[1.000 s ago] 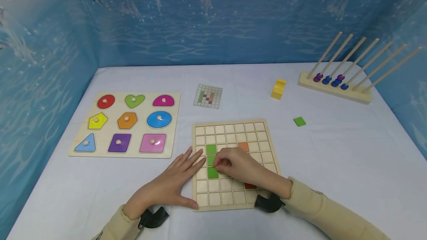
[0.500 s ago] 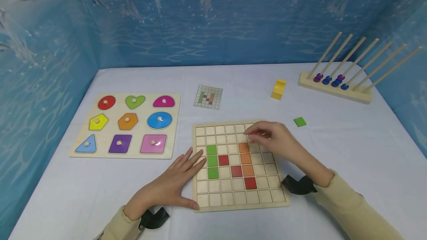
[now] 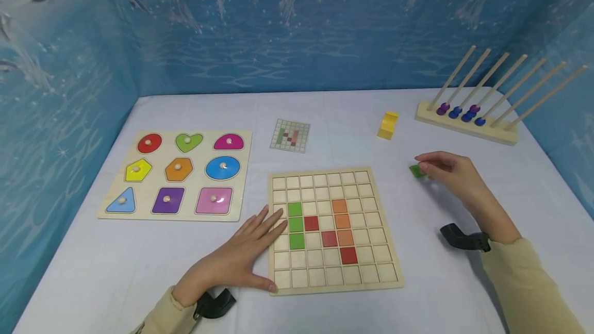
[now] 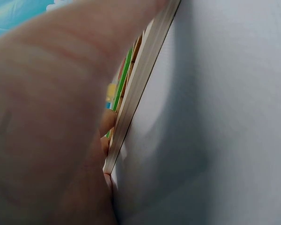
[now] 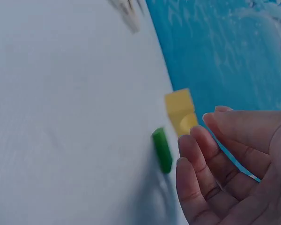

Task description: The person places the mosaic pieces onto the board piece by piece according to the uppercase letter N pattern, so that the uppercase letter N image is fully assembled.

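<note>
A square wooden grid board [image 3: 315, 276] lies on the table, with 3 green tiles [image 3: 295, 224], 3 orange tiles [image 3: 342, 221] and 3 red tiles [image 3: 329, 238] in its cells. Spread out flat, my left hand [image 3: 241, 256] rests at the board's left edge, fingertips on it and thumb at the lower corner. A loose green tile [image 3: 416, 171] lies on the table to the right of the board. Over it hovers my right hand [image 3: 452, 177], fingers bent and thumb apart. In the right wrist view the fingers show a gap from the green tile [image 5: 162, 151].
Left of the board lies a knobbed shape puzzle [image 3: 176, 204]. A small printed pattern card [image 3: 290, 136] is behind the board. A yellow block [image 3: 387, 125] stands farther right, and a peg rack [image 3: 466, 122] with purple and blue beads occupies the back right corner.
My right hand has left the board's middle and moved right to the loose green tile, uncovering the red and orange tiles. My left hand stays where it was.
</note>
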Tool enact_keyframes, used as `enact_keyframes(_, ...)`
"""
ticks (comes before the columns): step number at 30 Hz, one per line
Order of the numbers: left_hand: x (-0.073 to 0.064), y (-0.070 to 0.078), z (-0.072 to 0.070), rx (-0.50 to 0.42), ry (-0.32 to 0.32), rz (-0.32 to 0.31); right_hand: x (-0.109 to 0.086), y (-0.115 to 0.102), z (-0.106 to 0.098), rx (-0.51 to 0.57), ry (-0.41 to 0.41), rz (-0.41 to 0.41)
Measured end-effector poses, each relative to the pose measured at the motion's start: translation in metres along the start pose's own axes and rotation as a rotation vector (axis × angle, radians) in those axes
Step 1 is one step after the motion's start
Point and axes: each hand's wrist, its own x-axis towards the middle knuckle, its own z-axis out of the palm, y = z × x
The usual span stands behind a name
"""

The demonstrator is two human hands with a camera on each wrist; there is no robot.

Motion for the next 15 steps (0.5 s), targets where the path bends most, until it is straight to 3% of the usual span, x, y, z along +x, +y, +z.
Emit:
enact_keyframes(3,0.0,0.0003,0.0002,-0.004,0.007,0.012,-0.0053,-0.0079,-0.0006,-0.011,-0.005,0.039)
enact_keyframes(10,-0.0003,0.0008,0.0,-0.008,0.012,0.017,-0.0009,-0.0009,-0.0021,-0.035,0.004,0.074)
enact_keyframes(15,-0.0001,0.0006,0.0003,-0.013,0.018,0.015,0.0008,-0.0054,-0.002,-0.139,-0.004,0.008)
